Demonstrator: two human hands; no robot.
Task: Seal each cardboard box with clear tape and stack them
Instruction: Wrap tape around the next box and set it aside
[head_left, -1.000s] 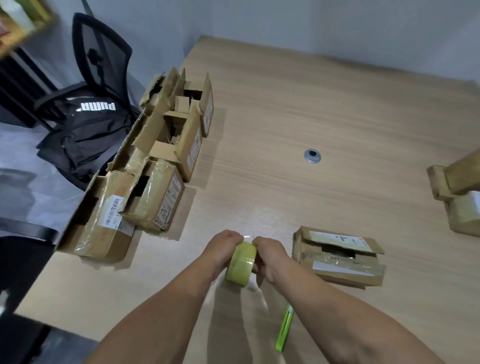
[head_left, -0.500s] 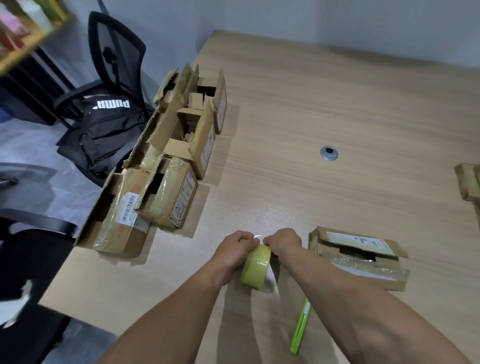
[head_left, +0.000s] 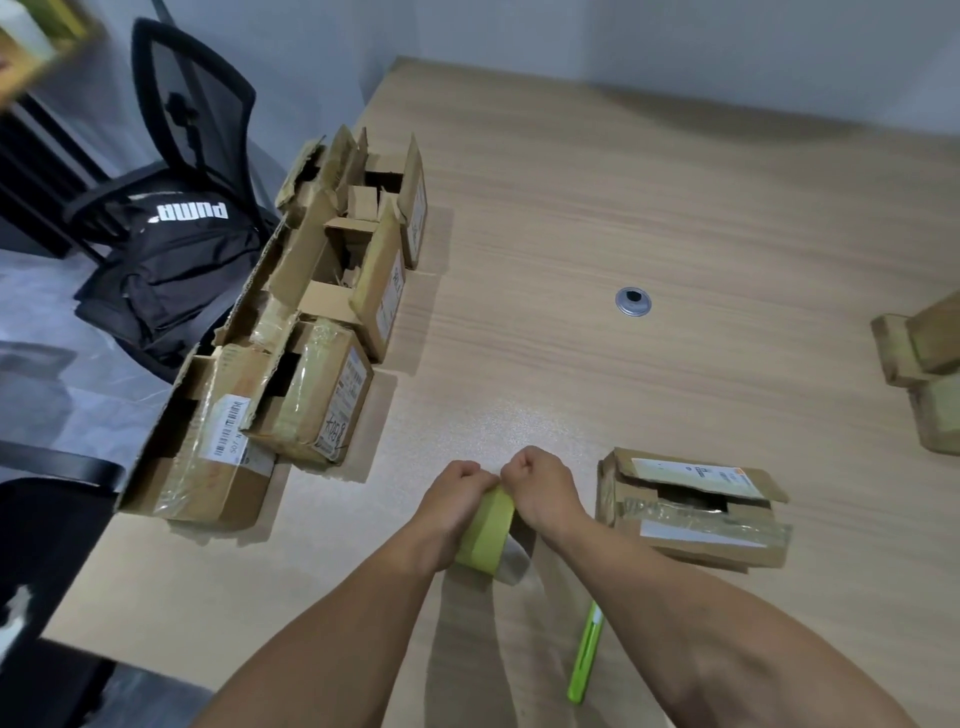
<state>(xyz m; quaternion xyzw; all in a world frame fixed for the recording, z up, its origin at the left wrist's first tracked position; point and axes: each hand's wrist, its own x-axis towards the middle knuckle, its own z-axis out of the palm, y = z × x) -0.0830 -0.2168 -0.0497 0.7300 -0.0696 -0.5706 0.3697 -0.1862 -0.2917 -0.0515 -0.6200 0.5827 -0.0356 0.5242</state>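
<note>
I count 2 hands of mine, left hand and right hand, on 1 roll of yellowish clear tape. Brown cardboard boxes: 4 I can separate in the left row, though overlapping flaps may hide more; 1 flat box near me; 2 or 3 cut-off boxes at the right edge. Also 1 slim green pen-shaped tool, 1 round metal grommet, 1 black mesh office chair, 1 black fabric bag.

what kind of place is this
Most likely an office or meeting room used for packing: a wooden table with a cable grommet, a black mesh office chair beside it, opened cardboard boxes in a row, left hand and right hand gripping a tape roll.
</note>
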